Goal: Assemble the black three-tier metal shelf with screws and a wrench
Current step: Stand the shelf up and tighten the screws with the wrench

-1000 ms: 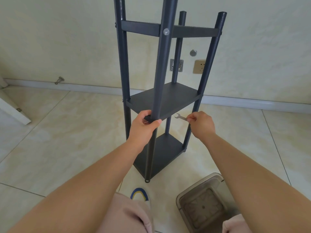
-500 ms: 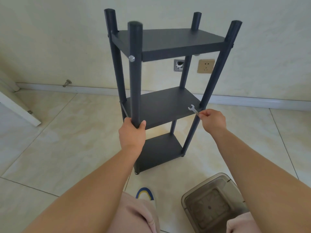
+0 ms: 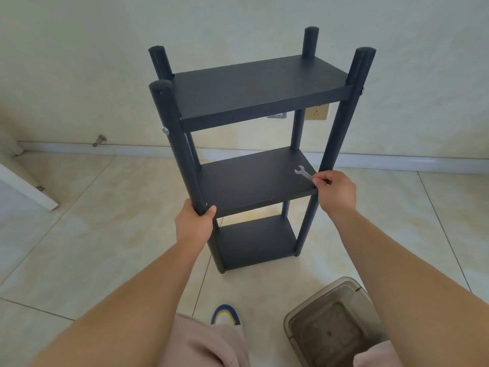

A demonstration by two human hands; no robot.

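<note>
Far to the left of the gripping fingers, a white board [image 3: 25, 185] lay slanted on the tiled floor [image 3: 105, 234], and a small metal doorstop [image 3: 98, 140] stuck out at the base of the wall [image 3: 79, 62]. The left hand [image 3: 194, 225] was wrapped around the near-left post [image 3: 180, 154] of the black shelf [image 3: 254, 165], fingers curled tight about it just below the middle tier [image 3: 254, 178]. Above those fingers, a silver screw head [image 3: 165, 130] showed on the same post beside the top tier [image 3: 254, 88]. The shelf stood upright on the floor, its bottom tier [image 3: 254, 242] below and to the right of the left hand, all four posts rising past the top tier. Below the left hand, toward the camera, a blue-and-yellow shoe tip [image 3: 225, 314] showed between pink-clad knees. The right hand [image 3: 336, 188] pinched a small silver wrench [image 3: 303, 172] between thumb and fingertips, the other fingers folded in; the open end of the wrench pointed up and left over the right part of the middle tier. The near-right post [image 3: 341, 123] ran just behind that hand and hid part of its fingers. Beyond the shelf, above the right hand, a beige wall socket [image 3: 316, 112] and a metal plate [image 3: 276, 116] were partly covered by the top tier. Below the right forearm, a clear brownish plastic bin [image 3: 330, 327] sat on the floor, near the shelf's foot but apart from it.
</note>
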